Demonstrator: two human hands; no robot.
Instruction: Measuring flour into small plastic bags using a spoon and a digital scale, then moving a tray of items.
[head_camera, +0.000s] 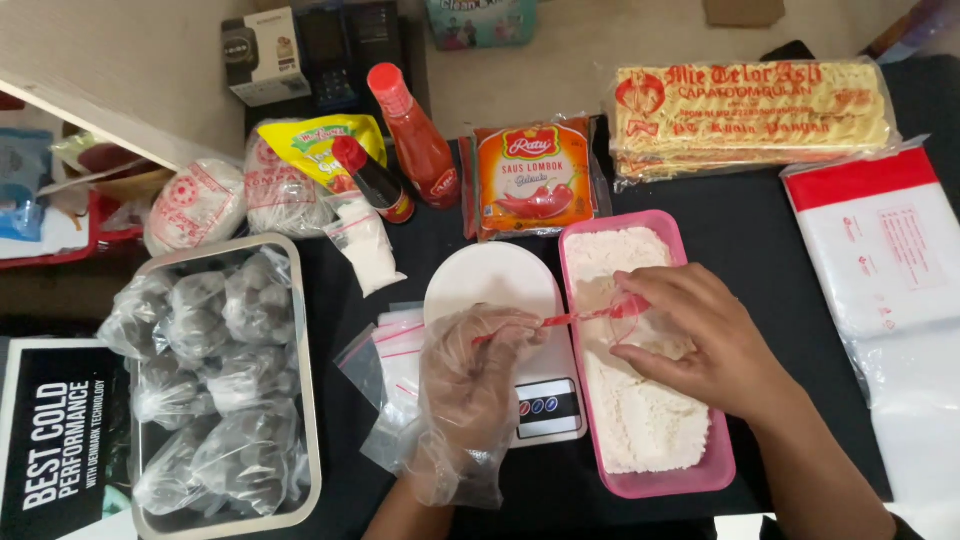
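My left hand (470, 385), in a clear plastic glove, pinches one end of a small clear zip bag with a red seal strip (575, 318) above a white kitchen scale (495, 285). My bare right hand (700, 345) holds the bag's other end over a pink tray of white flour (650, 480). The bag is stretched between both hands, partly over the flour. A stack of empty small zip bags (395, 350) lies left of the scale.
A metal tray (300, 330) of bagged dark balls sits at left. Behind are sauce bottles (415, 140), an orange sauce pouch (535, 180), white noodle packs (200, 205), a yellow noodle package (750, 115) and large plastic bags (885, 250) at right.
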